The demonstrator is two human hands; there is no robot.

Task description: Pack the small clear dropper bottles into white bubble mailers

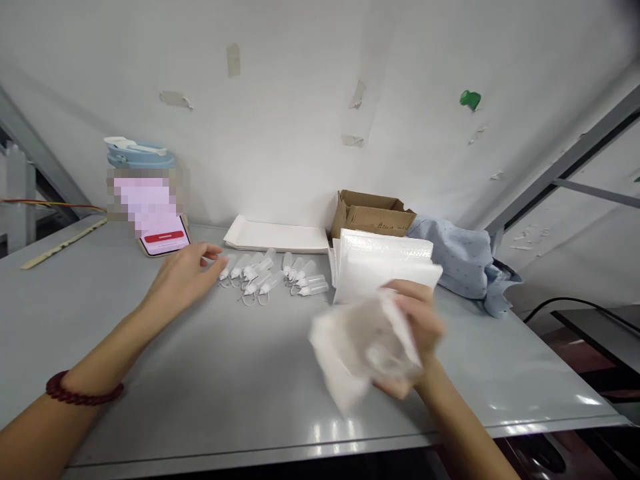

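My right hand [417, 327] grips a white padded bag [345, 353], blurred by motion, whose mouth faces me; something clear and whitish shows inside it. My left hand [193, 270] has its fingers apart, thumb beside the nearest of several small clear bottles [260, 270] with white caps and loops. A second group of these bottles [305, 277] lies just to the right. Behind my right hand, white padded bags [383, 253] lean upright against an open cardboard box [373, 213]. Flat white bags [277, 235] lie stacked by the wall.
On the grey table [210, 400], a phone [165, 237] leans at the back left near a blue-lidded container [140, 155]. A thin strip [65, 243] lies at the far left. Light blue cloth [453, 257] is bunched at the back right. A metal frame [575, 157] stands on the right.
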